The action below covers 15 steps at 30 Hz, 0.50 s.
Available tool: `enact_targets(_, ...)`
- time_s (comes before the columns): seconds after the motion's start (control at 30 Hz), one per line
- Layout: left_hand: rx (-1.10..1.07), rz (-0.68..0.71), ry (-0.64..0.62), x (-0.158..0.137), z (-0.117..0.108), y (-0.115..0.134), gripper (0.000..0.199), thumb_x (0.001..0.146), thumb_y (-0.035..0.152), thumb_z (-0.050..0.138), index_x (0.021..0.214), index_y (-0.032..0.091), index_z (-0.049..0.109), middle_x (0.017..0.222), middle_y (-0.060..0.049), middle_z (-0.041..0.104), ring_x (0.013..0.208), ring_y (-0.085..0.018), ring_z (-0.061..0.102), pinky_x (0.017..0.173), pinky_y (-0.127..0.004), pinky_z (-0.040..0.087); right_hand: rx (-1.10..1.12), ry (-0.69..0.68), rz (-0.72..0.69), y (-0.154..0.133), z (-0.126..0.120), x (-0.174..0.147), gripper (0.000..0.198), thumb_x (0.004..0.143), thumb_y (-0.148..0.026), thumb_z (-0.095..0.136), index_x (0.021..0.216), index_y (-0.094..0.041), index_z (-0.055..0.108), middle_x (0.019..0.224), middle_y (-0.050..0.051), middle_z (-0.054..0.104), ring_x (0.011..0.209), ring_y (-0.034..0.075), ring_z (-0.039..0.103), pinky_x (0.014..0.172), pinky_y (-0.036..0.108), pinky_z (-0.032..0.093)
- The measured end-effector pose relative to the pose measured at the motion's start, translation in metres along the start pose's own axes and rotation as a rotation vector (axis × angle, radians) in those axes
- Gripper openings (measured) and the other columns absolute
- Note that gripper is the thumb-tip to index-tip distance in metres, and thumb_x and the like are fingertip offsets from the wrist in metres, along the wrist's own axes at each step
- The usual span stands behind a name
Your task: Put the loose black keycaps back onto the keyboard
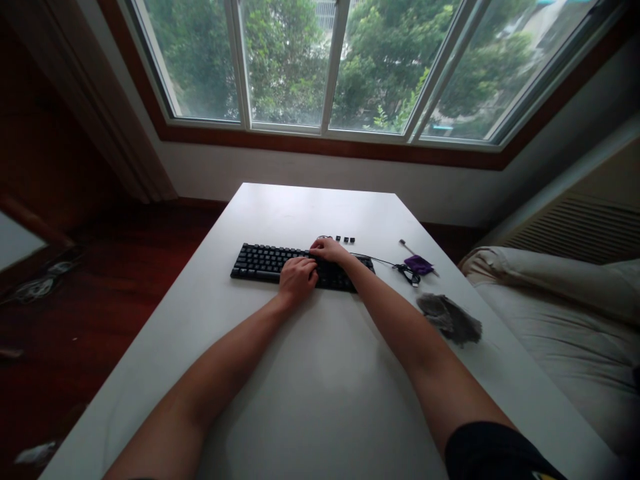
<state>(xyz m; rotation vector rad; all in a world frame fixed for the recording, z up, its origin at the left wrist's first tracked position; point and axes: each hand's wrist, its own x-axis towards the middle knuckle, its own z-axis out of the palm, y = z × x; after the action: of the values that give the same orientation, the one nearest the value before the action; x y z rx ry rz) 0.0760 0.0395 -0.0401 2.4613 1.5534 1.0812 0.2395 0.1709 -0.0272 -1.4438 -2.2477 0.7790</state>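
A black keyboard (265, 261) lies across the white table. My left hand (299, 275) rests on its middle, palm at the front edge, with the fingers bent together over the keys and pressing on the keyboard. Just right of it, my right hand (330, 249) reaches over the keyboard to its back edge. Its fingers are pinched together at the back row; what they hold, if anything, is hidden. Several loose black keycaps (346, 239) stand in a short row on the table behind the keyboard. My right hand and forearm cover part of the keyboard's right half.
Right of the keyboard lie a coiled black USB cable (411, 275), a purple cloth (419, 265) and a small brush (403, 243). A crumpled grey cloth (449, 319) is beside my right forearm. The white table (320, 207) ends near the window wall; a sofa (550, 313) stands right.
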Motion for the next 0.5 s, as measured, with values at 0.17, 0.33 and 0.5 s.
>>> enact_targets(0.17,-0.011,0.003,-0.001,0.000,0.000,0.000,0.025,0.092,0.022,0.058,0.112,0.021,0.073,0.122,-0.005,0.072,0.121,-0.024,0.058,0.112,-0.043,0.039,0.048,-0.070,0.002,0.002,-0.003,0.006,0.015,0.084,-0.024,0.069,0.094,-0.015,0.075,0.087,0.006,0.075,0.074,0.015,0.065,0.063,0.021,0.046)
enact_targets(0.33,-0.018,0.004,0.008,0.000,0.000,-0.001,0.025,0.092,0.021,0.058,0.112,0.022,0.073,0.121,-0.004,0.072,0.120,-0.024,0.058,0.111,-0.043,0.040,-0.016,0.091,0.086,0.014,-0.014,0.008,0.019,0.091,-0.031,0.061,0.095,-0.018,0.074,0.087,0.004,0.074,0.077,0.015,0.064,0.071,0.024,0.048)
enact_targets(0.5,-0.010,-0.002,-0.002,0.001,0.000,0.001,0.023,0.091,0.021,0.058,0.109,0.022,0.072,0.120,-0.005,0.072,0.117,-0.024,0.059,0.109,-0.042,0.041,-0.325,0.443,0.124,0.036,-0.029,0.007,0.022,0.092,-0.027,0.057,0.105,-0.021,0.074,0.103,0.009,0.071,0.100,0.023,0.060,0.091,0.034,0.046)
